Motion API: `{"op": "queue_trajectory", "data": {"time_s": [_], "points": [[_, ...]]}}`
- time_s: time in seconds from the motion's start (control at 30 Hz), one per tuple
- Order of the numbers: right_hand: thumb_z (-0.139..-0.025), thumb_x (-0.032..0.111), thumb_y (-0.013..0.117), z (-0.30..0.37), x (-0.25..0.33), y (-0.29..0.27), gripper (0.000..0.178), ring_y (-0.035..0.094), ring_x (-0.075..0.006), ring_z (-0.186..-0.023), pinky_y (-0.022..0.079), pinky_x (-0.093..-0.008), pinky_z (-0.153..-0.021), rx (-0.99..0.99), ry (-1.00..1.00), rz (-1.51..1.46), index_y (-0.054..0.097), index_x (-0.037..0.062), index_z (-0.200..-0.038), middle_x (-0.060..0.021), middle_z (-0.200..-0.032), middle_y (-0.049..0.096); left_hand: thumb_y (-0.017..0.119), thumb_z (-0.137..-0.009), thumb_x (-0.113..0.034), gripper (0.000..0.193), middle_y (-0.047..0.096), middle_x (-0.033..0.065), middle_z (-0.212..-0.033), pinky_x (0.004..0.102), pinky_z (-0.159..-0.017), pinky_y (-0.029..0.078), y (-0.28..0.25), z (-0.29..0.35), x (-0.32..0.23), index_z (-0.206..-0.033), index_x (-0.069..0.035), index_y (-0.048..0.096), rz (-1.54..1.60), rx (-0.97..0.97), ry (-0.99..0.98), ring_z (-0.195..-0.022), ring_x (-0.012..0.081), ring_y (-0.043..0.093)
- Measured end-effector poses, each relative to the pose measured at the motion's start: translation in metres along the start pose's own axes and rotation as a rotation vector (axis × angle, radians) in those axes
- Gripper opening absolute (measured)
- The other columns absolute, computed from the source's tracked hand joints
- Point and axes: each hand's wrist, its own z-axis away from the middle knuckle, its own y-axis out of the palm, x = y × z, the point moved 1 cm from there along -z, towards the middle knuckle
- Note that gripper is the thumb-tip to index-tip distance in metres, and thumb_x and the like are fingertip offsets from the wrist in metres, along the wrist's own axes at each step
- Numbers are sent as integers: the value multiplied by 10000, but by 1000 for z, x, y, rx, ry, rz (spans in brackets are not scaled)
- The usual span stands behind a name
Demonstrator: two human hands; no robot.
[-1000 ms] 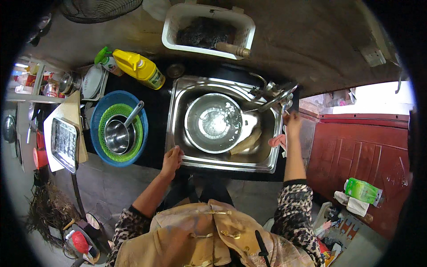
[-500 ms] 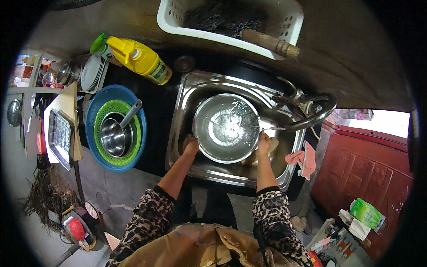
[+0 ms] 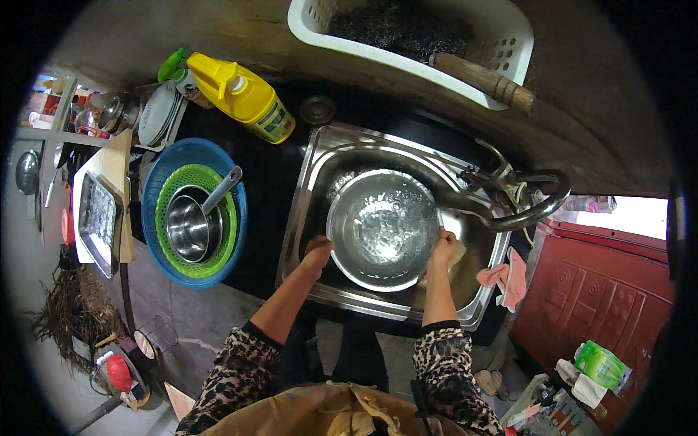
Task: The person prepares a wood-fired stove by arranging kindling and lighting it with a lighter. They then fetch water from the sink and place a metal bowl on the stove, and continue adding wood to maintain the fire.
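Hands: both are curling in right now, left hand (image 3: 318, 254) and right hand (image 3: 444, 247) pinching opposite sides of the steel basin (image 3: 385, 225) at its rim, each finger's exact placing being too small to tell
Sink (image 3: 378, 308): gleaming away in the black counter (image 3: 265, 192), it's surrounding the basin on all sides
White basket (image 3: 392, 59): up top it's holding a dark tangle (image 3: 407, 29), a wooden handle (image 3: 483, 80) jutting over its near edge
Blue tub (image 3: 171, 160): over on the left it's cradling the green colander (image 3: 196, 176)
Basin: sitting inside the sink, between the two hands, and its water (image 3: 378, 229) is rippling and catching the light
Yellow jug (image 3: 240, 94): it's sitting near the sink's far left corner
Tap (image 3: 560, 196): its dark spout is curving over the sink's right side, close to the right hand
Small pan (image 3: 187, 229): nesting in the colander, it's pointing its handle up and right
Pink cloth (image 3: 515, 277): it's lying at the sink's right edge
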Motion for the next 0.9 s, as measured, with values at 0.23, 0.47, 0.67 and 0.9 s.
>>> {"op": "queue_trajectory", "data": {"time_s": [0.23, 0.47, 0.67, 0.9], "points": [[-876, 64, 665, 17, 52, -34, 245, 357, -65, -600, 299, -258, -542, 19, -206, -37, 550, 20, -663, 50, -637, 474, 612, -820, -129, 80, 449, -31, -613, 274, -434, 274, -3, 61, -14, -858, -62, 632, -13, 76, 148, -485, 71, 372], [-877, 106, 676, 58, 114, -79, 215, 410, -77, -618, 343, -239, -574, 82, -269, -56, 565, 37, -706, 46, -658, 485, 629, -808, -69, 141, 568, 18, -758, 275, -618, 415, -18, 133, -26, -924, 10, 643, 1, 96, 134, -692, 107, 518], [-897, 120, 649, 105, 151, -100, 141, 485, -107, -675, 403, -251, -606, 174, -168, -186, 607, 24, -803, 17, -754, 560, 649, -801, -140, 185, 607, 90, -793, 324, -634, 463, -40, 202, -27, -907, 10, 631, -76, 72, 201, -726, 177, 572], [-912, 133, 601, 167, 191, -125, 149, 548, -146, -692, 453, -295, -633, 381, -259, -83, 605, -1, -847, -41, -803, 615, 676, -807, -151, 252, 627, 145, -901, 359, -775, 478, -100, 300, -5, -954, 18, 562, -69, 46, 323, -859, 231, 607]]}}
